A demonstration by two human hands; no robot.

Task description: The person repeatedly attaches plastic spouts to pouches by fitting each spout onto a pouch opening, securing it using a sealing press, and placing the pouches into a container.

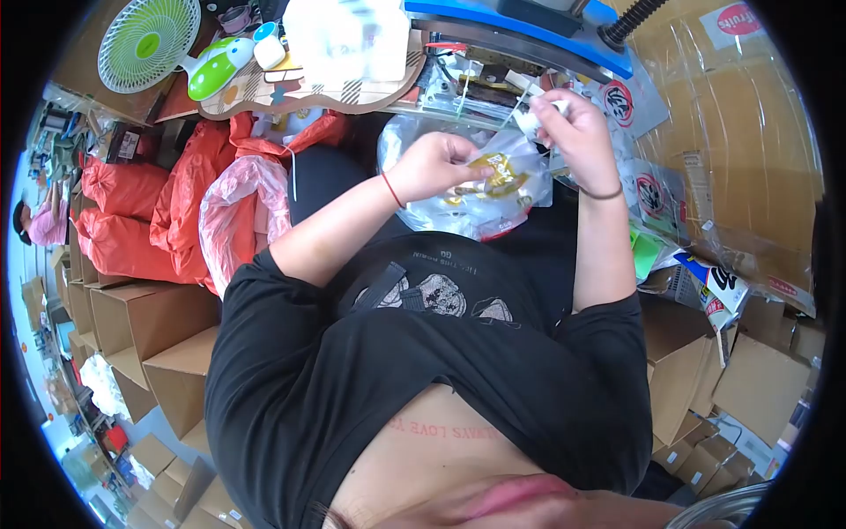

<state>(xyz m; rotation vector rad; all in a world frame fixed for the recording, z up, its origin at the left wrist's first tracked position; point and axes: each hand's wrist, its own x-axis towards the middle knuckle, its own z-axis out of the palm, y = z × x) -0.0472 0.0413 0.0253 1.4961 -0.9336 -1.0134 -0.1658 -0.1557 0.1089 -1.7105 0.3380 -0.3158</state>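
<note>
My left hand (434,166) is closed, thumb and fingers pinching a small clear plastic bag with gold-yellow print (500,173). Just to the right and a little higher, my right hand (575,132) is closed on a small crumpled white piece (530,122); its exact kind is hard to make out. The top of the printed bag reaches up close to my right fingers. Beneath both hands, a larger clear plastic bag (476,222) rests at my lap, its contents partly hidden.
Ahead is a blue-framed machine (529,25) above a tray of small tools (485,84). A green-and-white fan (150,44) stands far left, over red plastic bags (123,220). Cardboard boxes (150,309) fill the left side; a large carton (731,115) stands right.
</note>
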